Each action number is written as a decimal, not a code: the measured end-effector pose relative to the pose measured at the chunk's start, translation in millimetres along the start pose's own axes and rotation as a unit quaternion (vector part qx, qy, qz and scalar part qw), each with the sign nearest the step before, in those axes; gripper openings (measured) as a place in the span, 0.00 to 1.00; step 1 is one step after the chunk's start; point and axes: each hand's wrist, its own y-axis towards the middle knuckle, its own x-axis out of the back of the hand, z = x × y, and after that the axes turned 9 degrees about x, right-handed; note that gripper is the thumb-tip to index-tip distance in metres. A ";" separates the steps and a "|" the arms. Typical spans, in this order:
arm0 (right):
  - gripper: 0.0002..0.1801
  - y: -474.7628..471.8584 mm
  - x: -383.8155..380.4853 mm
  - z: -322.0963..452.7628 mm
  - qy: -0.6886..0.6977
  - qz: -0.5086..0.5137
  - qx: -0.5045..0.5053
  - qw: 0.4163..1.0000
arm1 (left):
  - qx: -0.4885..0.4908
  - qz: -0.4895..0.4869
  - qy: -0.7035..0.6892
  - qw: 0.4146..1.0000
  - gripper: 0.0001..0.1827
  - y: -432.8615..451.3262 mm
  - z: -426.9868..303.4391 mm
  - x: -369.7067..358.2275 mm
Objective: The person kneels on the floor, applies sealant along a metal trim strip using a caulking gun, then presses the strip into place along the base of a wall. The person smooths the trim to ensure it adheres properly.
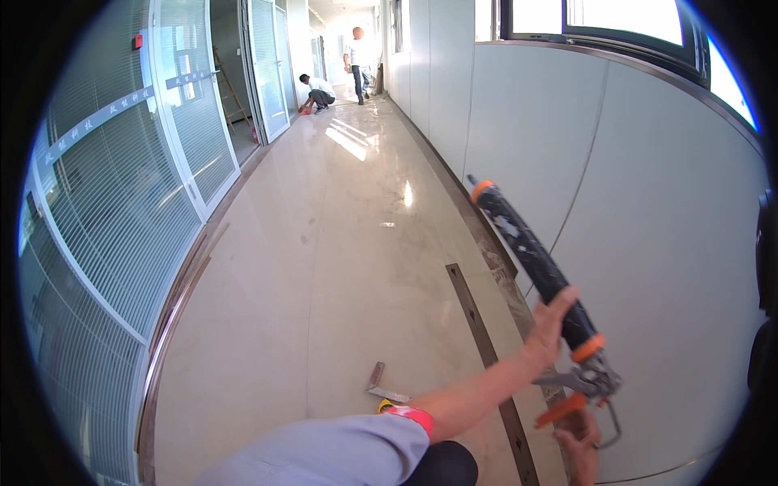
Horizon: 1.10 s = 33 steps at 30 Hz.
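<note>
A black sausage-type caulking gun (535,261) with orange end caps points up and away at the right, beside the pale wall panels. My left hand (554,319) is wrapped around the lower part of its barrel. Close to the orange trigger and bent metal rod at its rear end is my right hand (580,434); its fingers are partly hidden and blurred, so its grip is unclear. On the floor below lies a long brown strip (480,334) with dark adhesive dabs. A small try square (380,386) and part of a yellow tape measure (385,405) lie left of my forearm.
Glass doors with blinds (115,212) line the left side, with a metal strip (167,340) at their foot. Dark skirting (437,158) runs along the right wall. Far ahead, one person (319,91) squats and another person (357,61) stands. A wooden ladder (231,91) stands through the doorway.
</note>
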 end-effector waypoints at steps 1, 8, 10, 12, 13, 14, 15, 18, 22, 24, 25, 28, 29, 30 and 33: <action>0.26 -7.7 -3.7 -19.8 -0.003 0.044 -0.017 0.999 | 0.010 -0.012 0.014 1.000 0.20 12.0 -22.6 21.5; 0.26 -104.2 23.2 -66.9 -0.037 0.178 -0.242 0.953 | -0.091 -0.197 0.246 0.944 0.17 85.6 -141.8 224.2; 0.26 -128.9 41.6 -43.0 -0.091 0.140 -0.312 0.935 | -0.023 -0.246 0.282 0.927 0.16 84.5 -158.8 256.7; 0.26 -152.9 62.5 -51.8 -0.158 0.124 -0.341 0.918 | 0.004 -0.258 0.399 0.880 0.16 82.1 -169.8 295.9; 0.26 -159.0 70.2 -64.1 -0.161 0.148 -0.333 0.917 | -0.007 -0.278 0.467 0.839 0.18 80.7 -181.7 343.7; 0.26 -179.1 82.5 -77.6 -0.169 0.157 -0.334 0.914 | 0.042 -0.299 0.520 0.799 0.21 78.1 -178.6 348.5; 0.25 -194.8 88.5 -93.3 -0.172 0.177 -0.325 0.913 | 0.045 -0.324 0.572 0.752 0.25 73.1 -183.9 375.6; 0.24 -235.2 98.5 -107.4 -0.207 0.180 -0.408 0.871 | 0.097 -0.346 0.658 0.662 0.31 59.5 -176.1 416.7; 0.22 -271.1 108.9 -110.4 -0.210 0.190 -0.467 0.838 | 0.159 -0.357 0.719 0.574 0.33 51.6 -163.3 447.8; 0.21 -286.3 109.3 -110.5 -0.186 0.164 -0.488 0.837 | 0.169 -0.357 0.743 0.541 0.33 55.6 -162.6 464.2; 0.21 -293.9 110.5 -109.6 -0.174 0.149 -0.499 0.836 | 0.172 -0.355 0.755 0.524 0.33 58.3 -162.9 471.5; 0.20 -313.5 111.0 -104.4 -0.131 0.100 -0.533 0.830 | 0.167 -0.347 0.771 0.507 0.32 59.7 -165.5 494.0; 0.20 -319.5 110.1 -101.6 -0.115 0.080 -0.547 0.825 | 0.165 -0.344 0.777 0.500 0.32 59.7 -165.7 502.0; 0.20 -324.2 105.9 -96.3 -0.102 0.059 -0.555 0.823 | 0.159 -0.340 0.775 0.508 0.32 61.0 -164.6 505.4; 0.15 -310.2 89.2 -81.1 -0.132 0.055 -0.503 0.853 | 0.135 -0.326 0.781 0.515 0.34 59.5 -171.0 534.5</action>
